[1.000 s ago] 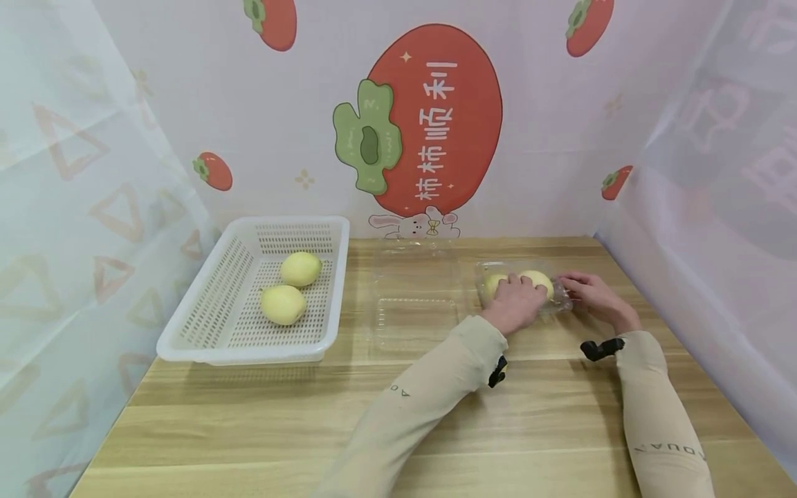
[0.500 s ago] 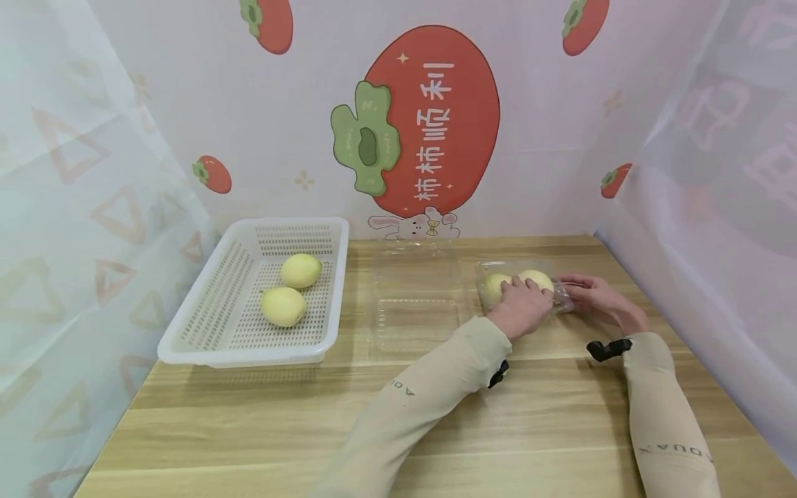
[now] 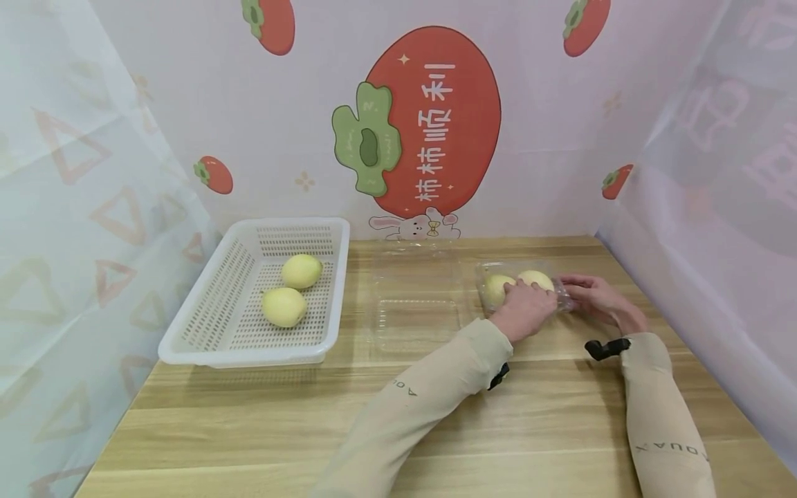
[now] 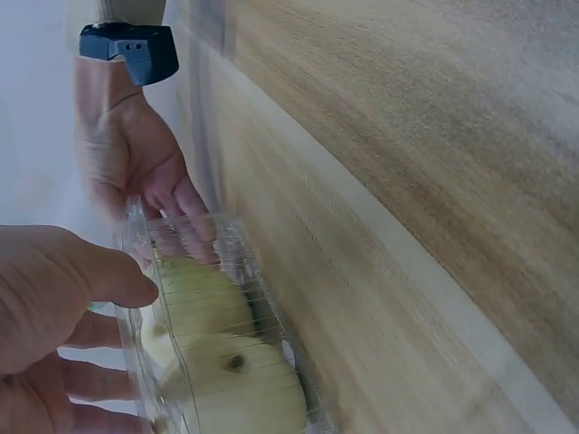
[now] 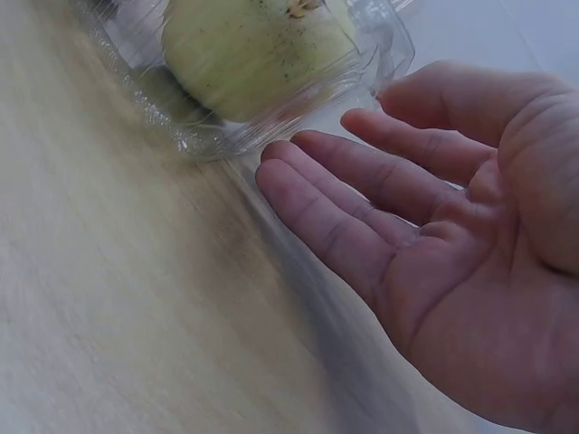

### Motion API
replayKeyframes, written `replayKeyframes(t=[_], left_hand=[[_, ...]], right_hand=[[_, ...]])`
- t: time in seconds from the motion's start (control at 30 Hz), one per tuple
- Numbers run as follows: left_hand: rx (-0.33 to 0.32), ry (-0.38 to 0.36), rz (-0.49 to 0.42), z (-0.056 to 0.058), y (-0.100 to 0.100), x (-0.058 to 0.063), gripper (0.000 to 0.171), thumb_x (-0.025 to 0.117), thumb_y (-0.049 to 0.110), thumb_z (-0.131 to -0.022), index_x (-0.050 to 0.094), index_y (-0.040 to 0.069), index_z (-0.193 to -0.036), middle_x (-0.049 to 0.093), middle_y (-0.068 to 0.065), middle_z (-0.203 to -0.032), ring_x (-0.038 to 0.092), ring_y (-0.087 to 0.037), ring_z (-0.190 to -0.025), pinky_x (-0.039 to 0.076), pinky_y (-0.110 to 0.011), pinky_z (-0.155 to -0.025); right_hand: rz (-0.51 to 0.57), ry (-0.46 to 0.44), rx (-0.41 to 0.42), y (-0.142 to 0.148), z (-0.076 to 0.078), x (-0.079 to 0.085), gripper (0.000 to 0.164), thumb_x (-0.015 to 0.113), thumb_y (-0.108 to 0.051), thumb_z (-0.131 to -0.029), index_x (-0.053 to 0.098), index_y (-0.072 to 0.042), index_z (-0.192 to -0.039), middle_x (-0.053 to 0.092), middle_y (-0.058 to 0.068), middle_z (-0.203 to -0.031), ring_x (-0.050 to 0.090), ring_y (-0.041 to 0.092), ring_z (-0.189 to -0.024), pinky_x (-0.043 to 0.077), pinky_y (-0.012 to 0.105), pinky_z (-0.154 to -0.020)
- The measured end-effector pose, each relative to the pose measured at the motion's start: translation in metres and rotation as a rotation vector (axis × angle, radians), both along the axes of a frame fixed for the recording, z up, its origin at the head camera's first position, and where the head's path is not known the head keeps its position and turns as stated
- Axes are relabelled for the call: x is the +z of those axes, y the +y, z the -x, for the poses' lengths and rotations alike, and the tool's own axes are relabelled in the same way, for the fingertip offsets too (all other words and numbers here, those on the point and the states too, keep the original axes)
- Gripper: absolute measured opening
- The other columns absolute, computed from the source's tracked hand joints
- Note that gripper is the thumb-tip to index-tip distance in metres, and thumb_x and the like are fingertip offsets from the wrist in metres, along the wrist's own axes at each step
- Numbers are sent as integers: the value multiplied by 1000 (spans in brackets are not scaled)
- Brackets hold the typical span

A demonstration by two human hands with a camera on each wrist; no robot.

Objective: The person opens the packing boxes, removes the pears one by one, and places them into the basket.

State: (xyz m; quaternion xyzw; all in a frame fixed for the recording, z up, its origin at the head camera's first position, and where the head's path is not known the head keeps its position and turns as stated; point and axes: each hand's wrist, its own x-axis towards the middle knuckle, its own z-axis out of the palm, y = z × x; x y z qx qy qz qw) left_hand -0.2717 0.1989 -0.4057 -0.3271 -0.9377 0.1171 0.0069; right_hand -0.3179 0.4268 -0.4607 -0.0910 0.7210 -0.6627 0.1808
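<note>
A clear plastic clamshell box [image 3: 490, 266] stands at the right of the table with its lid over pale yellow pears [image 4: 240, 384]. My left hand [image 3: 525, 309] lies across the top of the box; its thumb [image 4: 127, 278] and fingers are extended against the lid. At the right end of the box is my right hand [image 3: 604, 304]. In the right wrist view its fingers [image 5: 317, 212] are nearly straight, and the thumb tip touches or nearly touches the box's corner. Part of the box is hidden by my left hand.
On the left a white slotted basket [image 3: 187, 342] holds two pears [image 3: 284, 307]. A second clear clamshell box [image 3: 417, 321] lies spread open mid-table, with no fruit in it. Printed cloth walls [image 3: 274, 124] border the back and sides of the wooden table [image 3: 249, 429].
My left hand has slid slightly right across the lid, uncovering more of the left pear. The right hand has shifted a little to the right. The box and basket look unmoved.
</note>
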Motion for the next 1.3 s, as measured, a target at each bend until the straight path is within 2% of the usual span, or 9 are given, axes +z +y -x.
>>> replayKeyframes(t=[0.1,0.23,0.37,0.5,0.6,0.83,1.03,1.17,1.3], left_hand=[[-13,26,-27,2,1,-2,30,48,27,-103,58,31,-131,64,4,-125,60,-21,-113,54,-45,-91],[-80,88,-17,5,-1,-3,24,50,26,-102,63,30,-122,68,6,-117,64,-13,-104,56,-43,-89],[-127,117,-3,8,-2,-4,30,49,23,-103,59,34,-130,68,5,-122,65,-12,-107,56,-41,-91],[-137,96,6,8,0,-3,41,52,21,-102,52,41,-137,65,7,-130,64,-12,-112,56,-40,-91],[-153,113,25,9,3,-2,42,55,22,-100,52,43,-136,64,12,-131,65,-9,-111,58,-37,-87],[-159,205,35,7,7,-8,30,56,23,-100,59,38,-126,69,11,-118,67,-7,-100,60,-36,-76],[-173,308,-8,6,7,-15,27,55,25,-100,63,42,-120,72,14,-106,67,-2,-89,60,-32,-68],[-214,342,-12,6,5,-19,25,50,27,-103,63,42,-119,71,17,-108,66,-1,-87,58,-27,-70],[-248,325,12,7,4,-20,23,46,26,-105,64,37,-114,69,15,-113,66,-4,-92,57,-26,-77]], right_hand=[[16,-24,-8,-1,0,2,27,50,-7,-102,63,-27,-114,71,-8,-106,68,7,-94,57,21,-81],[30,-43,-23,-2,1,4,27,51,-4,-101,63,-25,-113,71,-7,-106,68,7,-95,57,20,-81],[22,-36,-34,-1,2,6,26,53,-4,-100,62,-24,-114,70,-8,-110,67,6,-97,57,20,-83],[32,-26,-30,0,2,5,26,52,-4,-100,62,-23,-114,70,-8,-112,67,5,-97,57,20,-82],[53,-23,-19,0,1,5,28,51,-1,-100,62,-21,-115,69,-7,-114,67,7,-96,57,20,-83],[38,-11,-3,-1,-1,7,27,50,1,-99,59,-19,-115,69,-9,-110,67,7,-93,57,21,-79],[37,-13,-11,-3,-1,7,25,50,0,-100,59,-19,-114,70,-9,-108,67,5,-93,57,20,-78],[33,-28,-13,-2,-2,5,27,50,-2,-100,61,-22,-114,70,-8,-108,67,5,-94,57,20,-78],[38,-37,-12,-3,-1,3,29,48,-2,-101,65,-25,-111,71,-8,-105,68,5,-94,57,20,-80]])
